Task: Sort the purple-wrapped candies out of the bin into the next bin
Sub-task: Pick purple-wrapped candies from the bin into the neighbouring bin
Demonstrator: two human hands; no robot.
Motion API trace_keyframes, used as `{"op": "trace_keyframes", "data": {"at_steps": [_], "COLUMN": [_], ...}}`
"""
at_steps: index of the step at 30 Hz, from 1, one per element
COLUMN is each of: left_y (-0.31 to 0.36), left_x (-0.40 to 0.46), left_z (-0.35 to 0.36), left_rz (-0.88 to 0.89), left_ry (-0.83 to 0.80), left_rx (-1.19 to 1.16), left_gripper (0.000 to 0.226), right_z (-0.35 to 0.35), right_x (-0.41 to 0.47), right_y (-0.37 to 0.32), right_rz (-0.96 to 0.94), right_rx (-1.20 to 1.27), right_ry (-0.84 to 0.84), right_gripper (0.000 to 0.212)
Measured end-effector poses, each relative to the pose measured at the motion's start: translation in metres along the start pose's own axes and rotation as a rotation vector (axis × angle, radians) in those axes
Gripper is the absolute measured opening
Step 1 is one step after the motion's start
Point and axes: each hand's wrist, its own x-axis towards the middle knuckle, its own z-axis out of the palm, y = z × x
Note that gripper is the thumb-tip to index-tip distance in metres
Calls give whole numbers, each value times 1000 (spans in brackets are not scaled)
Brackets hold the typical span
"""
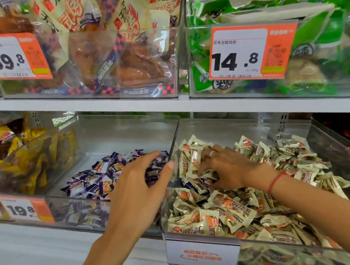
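While the left hand hovers released over the purple bin, the right hand digs, fingers curled among cream candies; a purple candy lies just beside its fingertips

I stand before a white shop shelf in bright, even light. On its upper board, a clear bin of brown snack packs carries a 39.8 price tag at its left front corner; beside it, green packets sit behind a 14.8 tag. Below, at the left edge, yellow packs fill another bin.
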Motion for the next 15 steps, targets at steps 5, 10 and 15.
{"op": "trace_keyframes", "data": {"at_steps": [5,10,15], "left_y": [4,10,13], "left_x": [-5,-7,-5], "left_z": [3,0,-3], "left_rz": [-1,12,-19], "left_ry": [-62,-64,-93], "left_rx": [-4,0,20], "left_gripper": [38,39,40], "right_z": [-2,4,8], "right_x": [5,2,-3], "right_y": [3,3,11], "right_rz": [-70,-176,-107], "right_rx": [-201,-348,-176], "right_ry": [-3,39,100], "right_gripper": [43,35,23]}}
